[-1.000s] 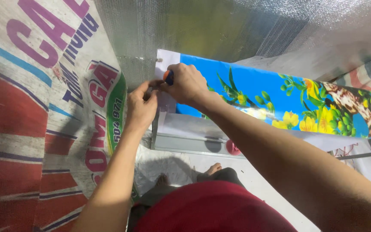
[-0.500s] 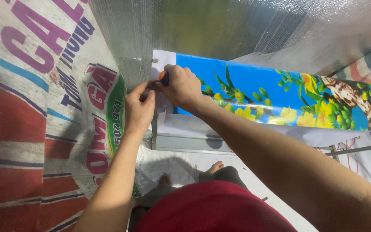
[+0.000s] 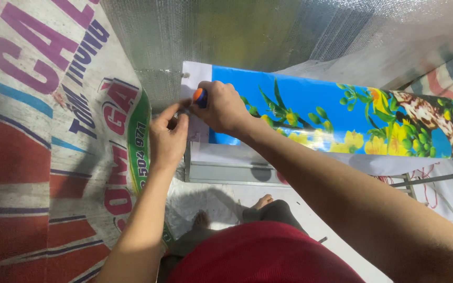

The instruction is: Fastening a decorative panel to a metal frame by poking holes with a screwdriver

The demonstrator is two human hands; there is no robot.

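Orange-handled tool [image 3: 200,95] gripped in our closed right hand [image 3: 224,109], tip at the blue flowered banner's [image 3: 310,112] white end. Left hand [image 3: 168,137] pinches something small beside it. Risk: tip slips, tearing the banner or nicking our left fingers.

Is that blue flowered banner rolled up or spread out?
Spread out: the blue flowered banner stretches flat across the view, its white end by the right hand, which grips an orange-tipped tool.
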